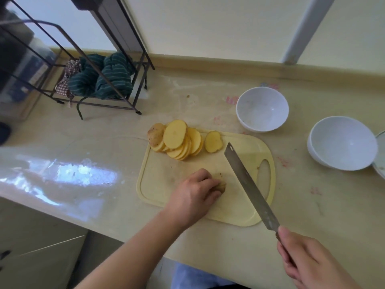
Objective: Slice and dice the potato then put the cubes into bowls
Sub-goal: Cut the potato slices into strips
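Nearest, the right hand (308, 261) had its grip curled round the handle of a knife (250, 186), whose long, dull, spotted blade slanted up and left over the right part of a pale yellow board (158, 172) on the tabletop (312, 215), its tip short of the slices. The left hand (193, 195) lay on the board's near middle, fingers curled over a potato piece (221, 185); only a brownish, skin-covered edge of it showed past the fingertips, and the blade stood just to its right, whether touching could not be told. At the board's far edge sat a fanned pile of slices (179, 140), round, yellow-fleshed and thin-skinned, with a brown, speckled end piece at its left. One slice (213, 141) lay flat just right of the pile, apart from it. Beyond the board, to the right, stood a white bowl (262, 109), and farther right a second white bowl (342, 142), both without potato. Faint red marks showed on the tabletop near the bowls, too smeared to read. At the far left a dark wire rack (135, 94) held green striped cloth (104, 80).
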The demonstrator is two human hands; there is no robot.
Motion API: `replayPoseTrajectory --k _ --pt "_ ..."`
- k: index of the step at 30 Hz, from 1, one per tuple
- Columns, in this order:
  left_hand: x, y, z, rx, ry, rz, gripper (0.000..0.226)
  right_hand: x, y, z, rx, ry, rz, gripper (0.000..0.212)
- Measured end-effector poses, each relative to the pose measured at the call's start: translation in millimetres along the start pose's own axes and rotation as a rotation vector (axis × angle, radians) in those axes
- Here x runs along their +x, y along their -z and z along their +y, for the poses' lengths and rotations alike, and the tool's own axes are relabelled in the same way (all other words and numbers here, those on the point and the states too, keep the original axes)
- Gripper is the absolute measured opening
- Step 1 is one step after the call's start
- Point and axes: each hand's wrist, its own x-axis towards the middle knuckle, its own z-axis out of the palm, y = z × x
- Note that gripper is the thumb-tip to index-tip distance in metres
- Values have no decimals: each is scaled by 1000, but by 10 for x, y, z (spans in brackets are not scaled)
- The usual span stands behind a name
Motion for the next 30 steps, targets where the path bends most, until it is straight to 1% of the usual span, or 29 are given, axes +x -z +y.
replayPoseTrajectory --k 3,6,9,12,15,21,30 --pt "-102 -156 164 -33 140 130 22 13 -46 -8 -136 67 18 65" --pt "-92 -252 279 -48 194 194 22 0 -86 20 -235 140 36 58" --pt "-61 -271 319 -36 175 185 26 2 -107 35 -299 174 22 54" --pt "-60 -262 305 -23 151 190 25 12 -80 13 -249 129 -4 57" --pt "-81 -252 295 -10 125 190 26 0 -37 6 -233 105 -11 68" --pt "-104 -349 233 13 -1 239 12 -47 -31 -31 -352 213 27 94" --pt "-100 -362 186 -22 -30 262 10 -142 -9 39 -449 191 36 101"
